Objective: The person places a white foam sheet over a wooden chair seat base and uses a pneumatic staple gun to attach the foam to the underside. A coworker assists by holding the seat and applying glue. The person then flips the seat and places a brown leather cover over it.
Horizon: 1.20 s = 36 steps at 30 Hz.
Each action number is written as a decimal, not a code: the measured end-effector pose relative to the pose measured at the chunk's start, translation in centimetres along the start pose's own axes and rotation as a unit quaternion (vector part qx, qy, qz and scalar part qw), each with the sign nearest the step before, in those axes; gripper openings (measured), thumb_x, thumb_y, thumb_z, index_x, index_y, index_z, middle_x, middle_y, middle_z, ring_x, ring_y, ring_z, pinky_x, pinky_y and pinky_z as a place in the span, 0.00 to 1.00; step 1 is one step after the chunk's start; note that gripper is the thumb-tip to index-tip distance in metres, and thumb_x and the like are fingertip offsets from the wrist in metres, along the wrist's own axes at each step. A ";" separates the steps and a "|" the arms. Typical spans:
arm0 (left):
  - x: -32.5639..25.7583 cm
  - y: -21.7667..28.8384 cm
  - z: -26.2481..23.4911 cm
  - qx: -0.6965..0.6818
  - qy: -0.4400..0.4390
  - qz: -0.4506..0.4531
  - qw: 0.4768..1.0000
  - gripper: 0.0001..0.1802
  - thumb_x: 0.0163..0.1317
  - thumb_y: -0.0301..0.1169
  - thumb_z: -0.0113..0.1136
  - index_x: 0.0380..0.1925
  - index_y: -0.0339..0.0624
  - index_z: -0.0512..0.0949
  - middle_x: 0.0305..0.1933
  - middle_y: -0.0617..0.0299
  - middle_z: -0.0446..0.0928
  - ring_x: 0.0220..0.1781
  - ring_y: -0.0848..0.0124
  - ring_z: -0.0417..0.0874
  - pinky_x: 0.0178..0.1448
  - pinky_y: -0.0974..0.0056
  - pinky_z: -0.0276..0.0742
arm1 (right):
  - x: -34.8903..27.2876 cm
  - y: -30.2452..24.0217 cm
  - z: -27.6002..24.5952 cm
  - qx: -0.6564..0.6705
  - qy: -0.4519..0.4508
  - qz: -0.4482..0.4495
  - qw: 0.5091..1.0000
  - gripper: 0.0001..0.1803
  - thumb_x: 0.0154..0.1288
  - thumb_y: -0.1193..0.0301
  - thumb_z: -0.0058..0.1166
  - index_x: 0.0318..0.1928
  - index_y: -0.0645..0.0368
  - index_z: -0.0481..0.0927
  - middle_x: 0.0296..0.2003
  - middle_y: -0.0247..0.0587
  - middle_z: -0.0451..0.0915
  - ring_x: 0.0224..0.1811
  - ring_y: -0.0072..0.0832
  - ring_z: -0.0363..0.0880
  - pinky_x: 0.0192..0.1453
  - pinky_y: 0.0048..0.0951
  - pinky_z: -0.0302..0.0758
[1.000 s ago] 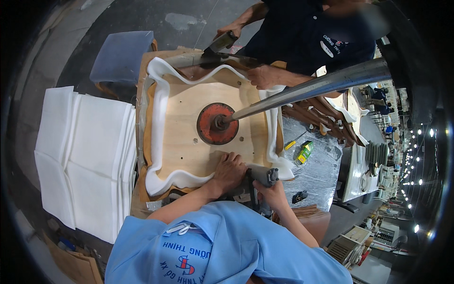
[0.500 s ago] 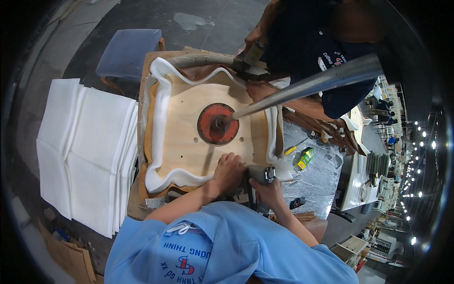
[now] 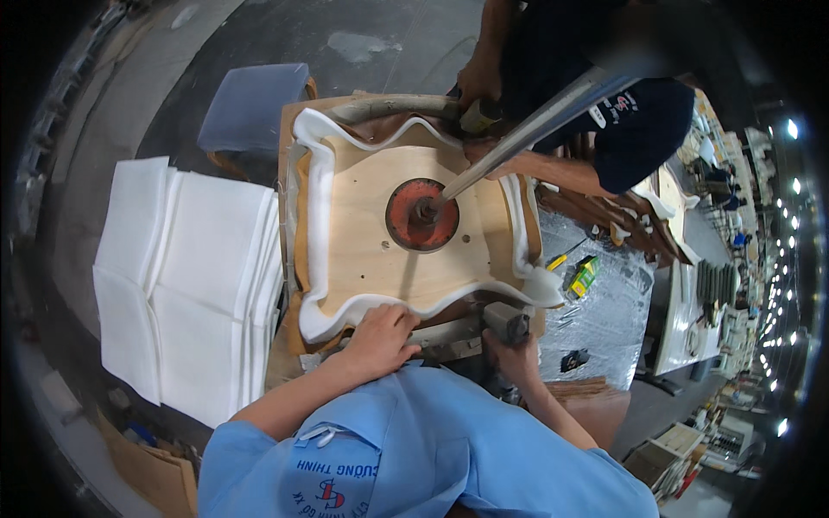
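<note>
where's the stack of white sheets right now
In the head view, the stack of white sheets lies at the person's left, beside the wooden panel that the left hand touches.

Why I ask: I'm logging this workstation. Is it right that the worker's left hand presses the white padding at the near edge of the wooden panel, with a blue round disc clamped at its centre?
Not quite. The head view shows the disc is red, not blue. The rest holds: the left hand presses the white padding at the wooden panel's near edge.

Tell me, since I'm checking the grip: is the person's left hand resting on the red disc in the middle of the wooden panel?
No, the left hand presses the white foam edge at the near side of the wooden panel, well apart from the red disc.
</note>
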State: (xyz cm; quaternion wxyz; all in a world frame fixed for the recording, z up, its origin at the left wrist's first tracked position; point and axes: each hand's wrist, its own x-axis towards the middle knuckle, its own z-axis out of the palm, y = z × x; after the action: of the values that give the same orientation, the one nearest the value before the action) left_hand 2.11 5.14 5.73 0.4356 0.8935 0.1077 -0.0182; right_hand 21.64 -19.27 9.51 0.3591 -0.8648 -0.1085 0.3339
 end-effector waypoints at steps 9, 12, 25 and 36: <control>1.9 -2.8 0.3 0.201 -0.033 0.122 0.971 0.15 0.66 0.40 0.73 0.46 0.42 0.88 0.47 0.56 0.82 0.55 0.55 0.80 0.60 0.49 0.75 | -0.7 -0.6 1.7 0.022 0.066 -0.012 0.997 0.23 0.68 0.72 0.75 0.60 0.66 0.85 0.48 0.46 0.91 0.46 0.33 0.90 0.51 0.36 0.85; 2.6 -3.4 0.0 0.236 -0.054 0.120 0.963 0.14 0.68 0.42 0.71 0.42 0.43 0.90 0.45 0.56 0.84 0.55 0.55 0.82 0.60 0.49 0.75 | -0.7 -2.5 1.9 0.014 0.051 0.054 0.997 0.24 0.67 0.72 0.76 0.61 0.65 0.85 0.50 0.48 0.92 0.53 0.40 0.91 0.62 0.39 0.84; 4.6 -7.6 -0.3 0.157 -0.020 0.225 0.962 0.10 0.66 0.39 0.72 0.32 0.46 0.87 0.39 0.60 0.82 0.49 0.56 0.81 0.55 0.49 0.75 | -1.7 -1.2 2.5 0.075 0.067 0.057 0.993 0.18 0.68 0.69 0.76 0.54 0.63 0.87 0.38 0.39 0.88 0.29 0.24 0.86 0.32 0.31 0.82; 4.4 -8.3 1.4 0.121 0.082 0.128 0.981 0.11 0.69 0.40 0.69 0.35 0.46 0.86 0.42 0.60 0.82 0.56 0.54 0.78 0.62 0.48 0.71 | -3.6 -8.6 10.0 0.135 -0.064 0.136 0.979 0.17 0.72 0.68 0.73 0.54 0.65 0.86 0.30 0.33 0.84 0.24 0.22 0.81 0.28 0.29 0.77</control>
State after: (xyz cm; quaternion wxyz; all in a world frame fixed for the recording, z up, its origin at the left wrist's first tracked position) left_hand 4.81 9.79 -2.12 0.3126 0.9445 0.0249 0.0981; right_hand 12.81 -9.13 12.05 0.4159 -0.7918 0.0337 0.4460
